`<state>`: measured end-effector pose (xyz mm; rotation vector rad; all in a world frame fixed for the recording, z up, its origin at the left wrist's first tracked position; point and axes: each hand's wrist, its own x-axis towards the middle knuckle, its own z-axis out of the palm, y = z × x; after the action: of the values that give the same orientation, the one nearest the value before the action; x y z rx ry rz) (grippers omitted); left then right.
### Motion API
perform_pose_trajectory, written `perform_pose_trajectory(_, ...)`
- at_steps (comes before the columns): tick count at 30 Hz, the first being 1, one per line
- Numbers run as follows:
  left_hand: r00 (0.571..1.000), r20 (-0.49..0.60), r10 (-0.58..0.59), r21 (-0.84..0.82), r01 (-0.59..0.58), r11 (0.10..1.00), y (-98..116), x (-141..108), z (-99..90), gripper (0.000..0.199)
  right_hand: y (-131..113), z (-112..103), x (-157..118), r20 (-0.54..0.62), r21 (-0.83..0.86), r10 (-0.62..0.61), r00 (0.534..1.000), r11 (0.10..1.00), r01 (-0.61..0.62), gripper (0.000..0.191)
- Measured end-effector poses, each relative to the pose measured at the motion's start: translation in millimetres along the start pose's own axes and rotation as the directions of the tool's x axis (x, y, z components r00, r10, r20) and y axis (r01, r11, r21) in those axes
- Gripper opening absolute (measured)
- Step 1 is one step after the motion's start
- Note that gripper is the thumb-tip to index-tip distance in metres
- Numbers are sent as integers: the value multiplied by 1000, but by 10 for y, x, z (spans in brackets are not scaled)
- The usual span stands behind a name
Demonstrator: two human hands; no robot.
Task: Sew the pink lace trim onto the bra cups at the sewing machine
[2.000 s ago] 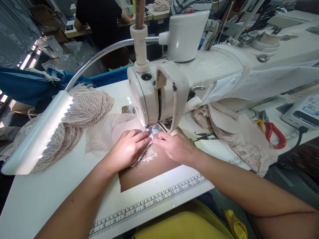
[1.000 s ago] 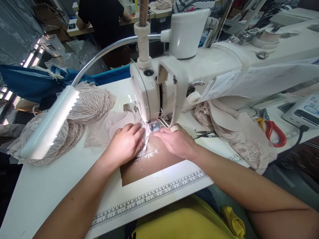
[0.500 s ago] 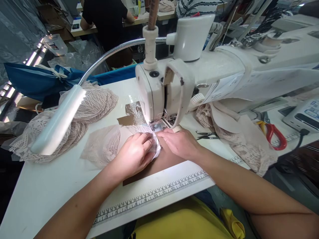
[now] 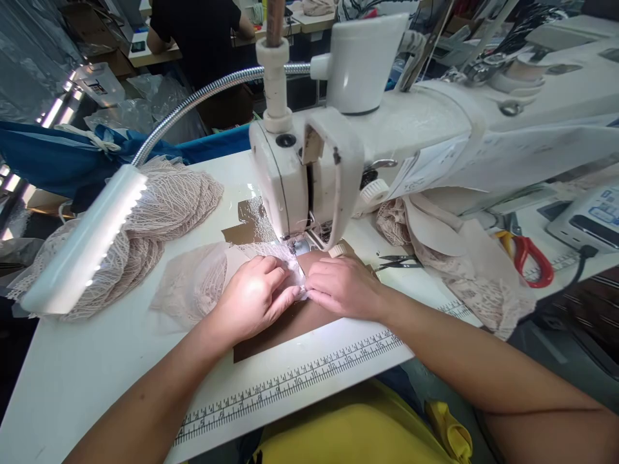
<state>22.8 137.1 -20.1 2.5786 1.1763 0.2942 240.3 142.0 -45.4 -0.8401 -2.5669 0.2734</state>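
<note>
Pale lace fabric (image 4: 200, 283) lies on the table under the needle area of a white sewing machine (image 4: 285, 180). My left hand (image 4: 254, 293) rests on its right part, fingers bent and closed on the lace near the presser foot. Just to the right, my right hand (image 4: 341, 287) pinches the edge of the same lace, its fingers pressed together. A brown sheet (image 4: 271, 332) lies beneath both hands. The fingertips of the two hands almost meet below the needle.
Stacks of lace pieces (image 4: 174, 200) are at the left, partly behind a lit lamp (image 4: 84, 238). Small black snips (image 4: 399, 261), red-handled scissors (image 4: 532, 261) and more lace (image 4: 488, 290) lie at the right. A person in black (image 4: 193, 51) sits beyond the machine.
My right hand has moved down toward me and now grips the lace edge beside my left fingers. My left thumb has shifted outward. The whole view has shifted slightly.
</note>
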Motion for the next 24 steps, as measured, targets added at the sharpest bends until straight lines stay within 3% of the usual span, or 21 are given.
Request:
perform_pose_trajectory(5,996,-67,-62,50,66,997,-14,55,86,24,-9,5,-4,22,47,19,1000,999,-20,24)
perform_pose_trajectory(12,991,-120,-62,18,65,998,-27,81,171,17,3,7,6,-53,16,178,983,984,-177,23)
perform_pose_trajectory(16,985,-140,-100,-100,86,991,-35,62,133,14,8,13,16,37,-68,155,987,986,-152,25)
perform_pose_trajectory(20,965,-189,-181,-303,118,946,-37,59,100,14,1,0,26,43,-52,155,987,987,-152,26)
perform_pose_trajectory(24,971,-173,-163,-330,99,939,-45,66,112,14,-20,-28,42,75,-53,190,979,981,-186,26)
